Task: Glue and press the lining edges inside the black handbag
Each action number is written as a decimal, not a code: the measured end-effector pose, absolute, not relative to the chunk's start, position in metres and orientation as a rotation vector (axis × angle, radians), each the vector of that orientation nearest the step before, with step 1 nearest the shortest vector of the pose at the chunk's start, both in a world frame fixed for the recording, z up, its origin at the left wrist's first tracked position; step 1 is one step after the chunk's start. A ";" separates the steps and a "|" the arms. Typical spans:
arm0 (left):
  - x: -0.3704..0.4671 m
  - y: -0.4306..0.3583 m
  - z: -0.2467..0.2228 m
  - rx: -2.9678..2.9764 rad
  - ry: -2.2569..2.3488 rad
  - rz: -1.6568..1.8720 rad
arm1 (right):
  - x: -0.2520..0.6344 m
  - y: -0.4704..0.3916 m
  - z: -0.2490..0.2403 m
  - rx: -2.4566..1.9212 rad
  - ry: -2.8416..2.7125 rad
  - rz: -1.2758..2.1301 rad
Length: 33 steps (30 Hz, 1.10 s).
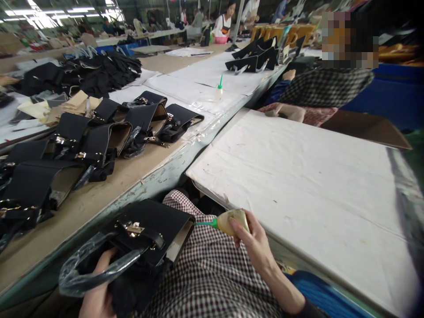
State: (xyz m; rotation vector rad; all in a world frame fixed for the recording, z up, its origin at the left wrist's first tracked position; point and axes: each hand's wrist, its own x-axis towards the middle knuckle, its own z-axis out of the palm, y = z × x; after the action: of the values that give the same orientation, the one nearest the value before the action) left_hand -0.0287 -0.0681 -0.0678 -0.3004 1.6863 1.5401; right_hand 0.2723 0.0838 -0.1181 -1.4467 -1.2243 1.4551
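Above checkered apron (215, 265): black bag (155, 225), gold clasp (135, 229).

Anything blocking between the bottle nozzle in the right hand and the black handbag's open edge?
Nothing visible. The green nozzle reaches up to the open edge of the black handbag; the checked apron is only behind. The wrapped handle loops near the left hand, away from the nozzle.

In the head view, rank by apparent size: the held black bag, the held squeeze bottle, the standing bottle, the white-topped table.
Largest to smallest as seen:
White-topped table
Black bag
Held bottle
Standing bottle, though it is farther away
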 end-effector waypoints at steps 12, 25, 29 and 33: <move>-0.009 -0.067 -0.047 -0.323 1.769 1.592 | 0.264 0.085 -0.143 -1.552 -1.380 1.483; -0.008 -0.066 -0.047 -0.357 1.854 1.561 | 0.266 0.069 -0.136 -1.452 -1.214 1.653; -0.008 -0.069 -0.049 -0.308 1.834 1.573 | 0.264 0.066 -0.132 -1.421 -1.125 1.731; -0.008 -0.069 -0.052 -0.352 1.722 1.578 | 0.269 0.068 -0.128 -1.448 -1.103 1.624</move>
State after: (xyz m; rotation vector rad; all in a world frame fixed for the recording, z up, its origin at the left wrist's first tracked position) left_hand -0.0077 -0.0694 -0.0516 -0.3524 1.7219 1.5783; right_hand 0.2689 0.0679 -0.1284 -1.4478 -1.1027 1.6237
